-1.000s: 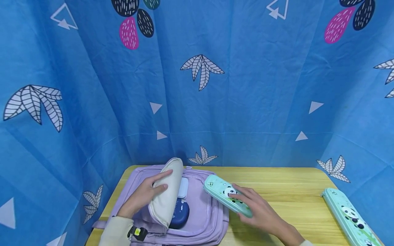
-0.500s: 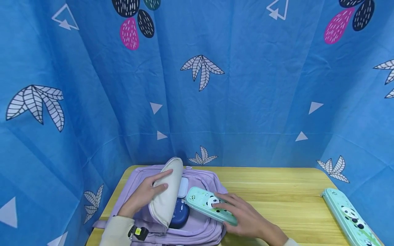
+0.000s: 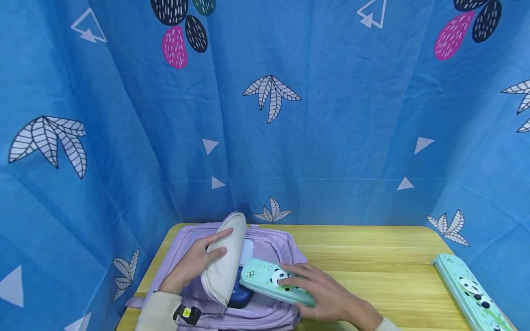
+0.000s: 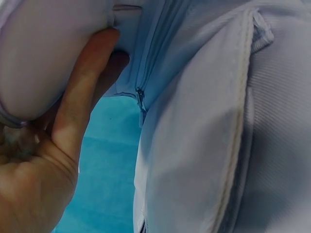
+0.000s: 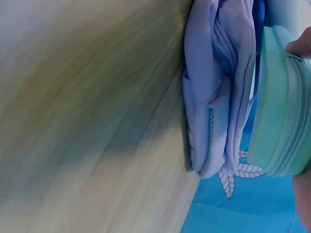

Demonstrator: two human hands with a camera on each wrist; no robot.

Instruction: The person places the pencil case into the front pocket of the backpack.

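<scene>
A lilac backpack lies on its back at the table's left, its front flap raised to show a pale lining. My left hand holds that flap up, fingers and thumb spread along it; in the left wrist view the hand grips the folded fabric. With my right hand I grip a mint-green panda pencil case over the open pocket. A zip runs along the case's side in the right wrist view. Inside lie a dark blue case, partly covered, and a pale blue box.
Another mint-green panda pencil case lies at the right edge of the wooden table. A blue patterned curtain surrounds the table at the back and sides.
My right hand has carried the pencil case leftward from beside the backpack to over its pocket, where it overlaps the dark blue case. The left hand and flap have stayed put.
</scene>
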